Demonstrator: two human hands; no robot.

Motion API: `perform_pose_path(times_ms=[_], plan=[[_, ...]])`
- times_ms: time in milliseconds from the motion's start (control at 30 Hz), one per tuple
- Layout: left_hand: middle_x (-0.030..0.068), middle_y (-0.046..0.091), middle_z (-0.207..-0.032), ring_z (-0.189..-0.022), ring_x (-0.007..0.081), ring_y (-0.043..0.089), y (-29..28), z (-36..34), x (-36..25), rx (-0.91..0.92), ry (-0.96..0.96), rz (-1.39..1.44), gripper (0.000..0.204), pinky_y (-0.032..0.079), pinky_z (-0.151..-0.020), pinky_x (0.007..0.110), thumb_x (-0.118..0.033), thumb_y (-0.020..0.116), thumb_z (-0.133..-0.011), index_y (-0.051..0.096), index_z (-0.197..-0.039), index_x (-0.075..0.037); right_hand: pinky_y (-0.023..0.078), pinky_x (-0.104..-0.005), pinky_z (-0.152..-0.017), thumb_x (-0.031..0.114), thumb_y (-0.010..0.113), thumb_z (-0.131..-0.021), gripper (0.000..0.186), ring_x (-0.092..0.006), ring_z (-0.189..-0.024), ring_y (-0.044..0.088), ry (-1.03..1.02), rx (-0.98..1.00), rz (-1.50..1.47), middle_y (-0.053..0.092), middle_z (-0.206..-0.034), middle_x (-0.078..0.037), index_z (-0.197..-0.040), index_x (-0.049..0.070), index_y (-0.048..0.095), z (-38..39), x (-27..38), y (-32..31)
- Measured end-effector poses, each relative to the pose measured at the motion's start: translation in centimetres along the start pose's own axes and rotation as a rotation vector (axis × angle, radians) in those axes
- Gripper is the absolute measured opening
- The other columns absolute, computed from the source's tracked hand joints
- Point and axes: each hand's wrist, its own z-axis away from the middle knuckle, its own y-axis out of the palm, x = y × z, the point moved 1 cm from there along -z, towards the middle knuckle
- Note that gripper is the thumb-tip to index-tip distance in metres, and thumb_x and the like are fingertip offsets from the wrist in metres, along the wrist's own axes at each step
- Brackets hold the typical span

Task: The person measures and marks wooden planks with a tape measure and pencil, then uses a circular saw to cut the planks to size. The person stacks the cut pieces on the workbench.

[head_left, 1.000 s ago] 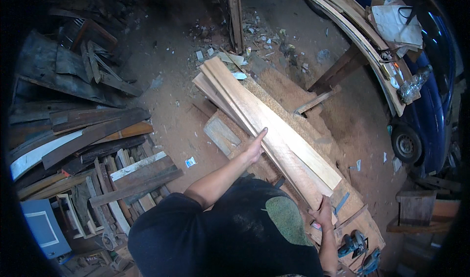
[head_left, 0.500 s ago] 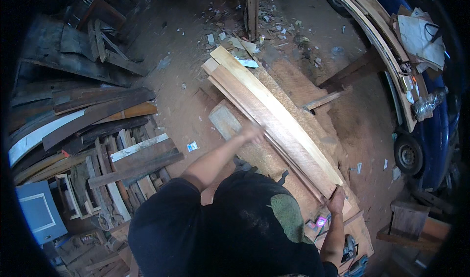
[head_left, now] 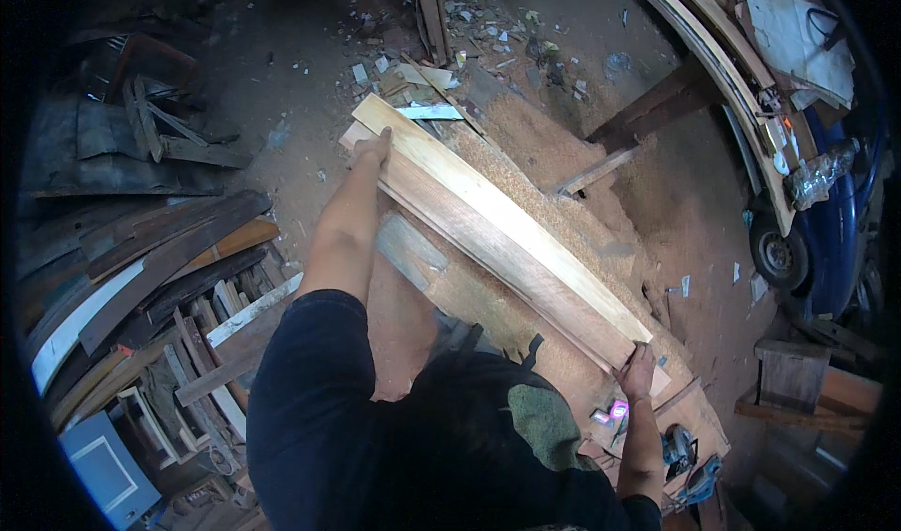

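Observation:
Long planed wooden boards lie side by side and partly stacked, slanting from far left to near right: a pale yellowish board [head_left: 488, 210] along the far side and a pinkish-brown board [head_left: 497, 250] nearer me. My left hand [head_left: 372, 148] grips their far left end, thumb on top and the other fingers mostly hidden at the edge. At the near right end my right hand [head_left: 638, 371] is closed round the board ends, its fingertips partly hidden. Beneath the boards runs a sawdust-covered work surface [head_left: 469, 296], with a grey flat piece [head_left: 411, 250] on it beside the boards.
Teal-and-black power tools [head_left: 690, 465] and a small pink-lit item [head_left: 618, 409] sit by my right forearm. Timber offcuts [head_left: 178, 268] are piled at left. An upright wooden post [head_left: 432, 15] stands beyond the boards. A blue vehicle [head_left: 831, 268] with curved long planks beside it is at right.
My left hand has moved from the middle of the boards' near edge to their far left end and taken hold there. My right hand stays at the near right end. The view has shifted slightly.

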Motion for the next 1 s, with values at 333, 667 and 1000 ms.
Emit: perform_pose_path(times_ms=[333,667,1000], plan=[[0.0239,0.068,-0.132,-0.124,0.0362,0.066,0.8,1.2,1.7,-0.194,-0.004,-0.056,0.068,0.051,-0.107,0.046,-0.056,0.068,-0.086,0.071,-0.128,-0.003,0.043,-0.0497,-0.107,0.028,0.097,-0.061,0.094,-0.0415,-0.122,0.053,-0.004,0.033,-0.053,0.056,-0.128,-0.019,-0.138,0.001,0.05,1.4,0.7,-0.1],[0.0273,0.07,-0.125,-0.12,0.0415,0.067,4.7,2.4,2.2,-0.269,0.328,-0.407,0.078,0.051,-0.105,0.05,-0.069,0.039,-0.101,0.071,-0.127,-0.003,0.047,-0.0488,-0.098,0.018,0.089,-0.066,0.074,-0.0419,-0.111,0.057,0.082,0.065,0.0,0.059,-0.114,-0.02,-0.129,0.001,0.051,3.2,-4.1,3.0],[0.0266,0.073,-0.121,-0.116,0.0441,0.068,4.1,2.7,3.4,-0.295,0.363,-0.062,0.075,0.051,-0.102,0.052,-0.067,0.055,-0.093,0.075,-0.121,-0.001,0.039,-0.0518,-0.115,0.045,0.09,-0.073,0.099,-0.0467,-0.131,0.05,0.421,-0.309,-0.408,0.052,-0.142,-0.03,-0.146,-0.006,0.047,5.4,-6.0,0.2]])
